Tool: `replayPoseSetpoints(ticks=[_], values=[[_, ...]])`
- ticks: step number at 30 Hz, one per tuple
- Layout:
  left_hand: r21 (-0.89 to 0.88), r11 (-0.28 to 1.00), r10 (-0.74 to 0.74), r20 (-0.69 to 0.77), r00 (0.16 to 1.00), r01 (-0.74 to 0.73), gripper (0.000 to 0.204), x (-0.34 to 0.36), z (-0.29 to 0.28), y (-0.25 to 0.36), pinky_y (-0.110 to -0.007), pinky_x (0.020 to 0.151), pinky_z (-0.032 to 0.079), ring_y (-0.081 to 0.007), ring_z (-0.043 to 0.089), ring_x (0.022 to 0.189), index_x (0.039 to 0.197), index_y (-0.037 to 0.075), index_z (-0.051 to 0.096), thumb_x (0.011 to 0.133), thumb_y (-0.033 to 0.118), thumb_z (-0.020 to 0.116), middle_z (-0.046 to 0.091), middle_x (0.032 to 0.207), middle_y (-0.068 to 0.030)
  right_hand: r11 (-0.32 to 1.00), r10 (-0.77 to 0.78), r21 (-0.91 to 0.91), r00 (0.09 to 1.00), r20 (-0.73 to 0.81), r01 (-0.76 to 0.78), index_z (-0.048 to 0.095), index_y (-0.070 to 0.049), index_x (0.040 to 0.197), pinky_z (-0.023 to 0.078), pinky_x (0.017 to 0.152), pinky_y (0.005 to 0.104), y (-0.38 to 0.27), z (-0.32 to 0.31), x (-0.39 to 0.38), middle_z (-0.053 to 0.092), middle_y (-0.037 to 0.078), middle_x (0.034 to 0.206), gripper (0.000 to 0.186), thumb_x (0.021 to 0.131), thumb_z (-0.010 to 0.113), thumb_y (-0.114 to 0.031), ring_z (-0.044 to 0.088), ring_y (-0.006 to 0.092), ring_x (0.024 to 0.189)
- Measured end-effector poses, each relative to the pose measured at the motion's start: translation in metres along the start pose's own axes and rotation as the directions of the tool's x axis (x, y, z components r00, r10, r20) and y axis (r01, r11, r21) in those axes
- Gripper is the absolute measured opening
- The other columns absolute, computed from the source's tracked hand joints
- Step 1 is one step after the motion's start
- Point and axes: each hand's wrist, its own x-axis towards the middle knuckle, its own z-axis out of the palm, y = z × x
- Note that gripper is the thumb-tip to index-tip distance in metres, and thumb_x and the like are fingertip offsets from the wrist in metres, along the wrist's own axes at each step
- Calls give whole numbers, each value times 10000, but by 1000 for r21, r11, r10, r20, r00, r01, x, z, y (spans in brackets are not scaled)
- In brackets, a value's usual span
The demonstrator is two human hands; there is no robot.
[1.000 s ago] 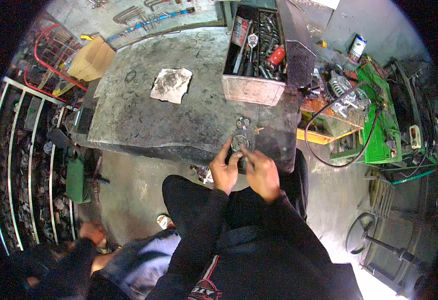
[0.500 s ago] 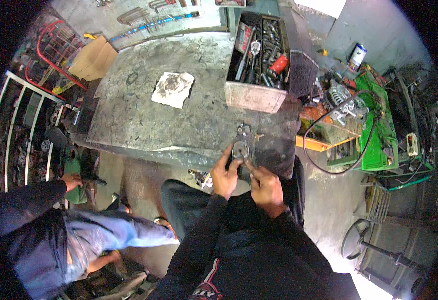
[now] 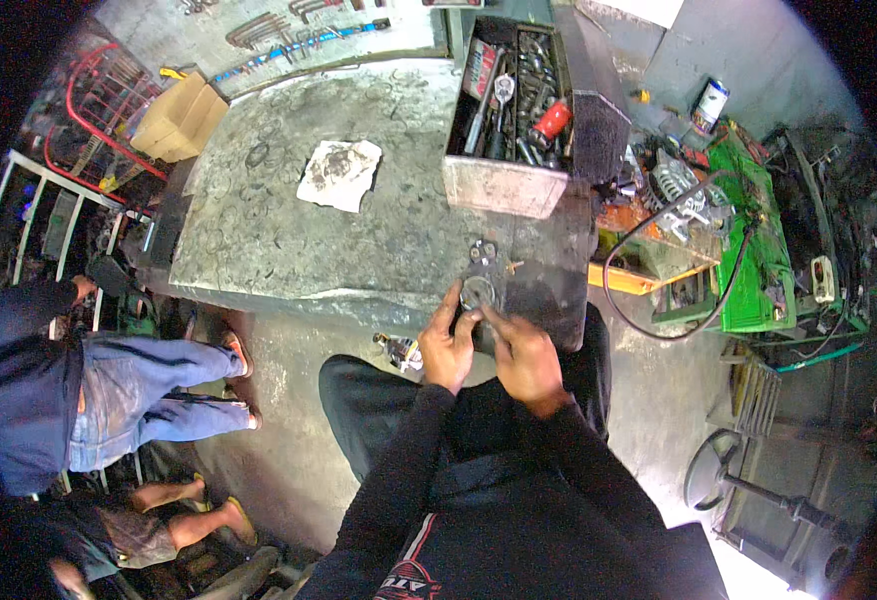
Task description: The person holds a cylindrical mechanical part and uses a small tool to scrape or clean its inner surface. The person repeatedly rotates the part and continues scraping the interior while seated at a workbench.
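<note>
Round metal part (image 3: 478,291) sits at the near edge of the surface (image 3: 259,225), toward its right end. Left hand (image 3: 446,350): index finger extended along the part's left side, thumb by its near edge; can't tell if they're pinching it. Right hand (image 3: 529,362): index finger reaches the part's near right edge, other fingers curled; can't tell if they grip anything (too small to make out). Small dark piece (image 3: 482,250) lies just beyond the part, brass-coloured bit (image 3: 514,267) to the right. Metal toolbox (image 3: 504,188) with ratchet (image 3: 504,90) and sockets stands farther back. Stained white sheet (image 3: 340,175) lies left of the toolbox.
</note>
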Motion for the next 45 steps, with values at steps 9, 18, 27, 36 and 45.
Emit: replayPoseSetpoints(ticks=[9,18,27,36,45], values=[[-37,996,75,-36,997,-77,514,0,3,-9,-373,1076,500,-306,662,1296,1468,31,606,971,122,705,686,1372,-241,1000,-21,-23,999,-31,21,725,-107,1340,548,743,475,-2,2,3,660,241,905,526,857,618,73,686,428,822],[-83,996,27,-8,1000,-28,513,1,2,-5,-369,1091,484,-299,645,1321,1468,29,607,971,120,695,661,1417,-234,998,53,-23,998,20,-53,702,-79,1355,558,792,464,-6,2,5,689,245,972,494,879,647,40,688,440,855],[-38,997,68,-22,997,-68,495,2,3,-8,-369,1078,498,-307,661,1301,1450,34,624,964,93,696,672,1402,-228,998,65,-21,998,-12,-65,724,-76,1329,562,781,471,-3,6,3,687,249,961,496,861,640,66,708,420,882],[-84,996,8,-25,1000,-10,504,-2,3,-11,-361,1059,512,-274,667,1287,1442,32,632,946,66,713,684,1385,-228,999,47,4,999,-28,-47,725,-37,1293,559,761,479,-9,3,1,676,268,936,455,856,630,50,686,457,848],[-63,994,84,-66,994,-88,490,1,0,1,-345,986,539,-216,708,1162,1422,62,653,941,79,745,740,1294,-195,993,84,-89,996,31,-81,719,-65,1316,559,758,503,-19,-7,7,676,243,934,446,888,619,10,683,447,848]])
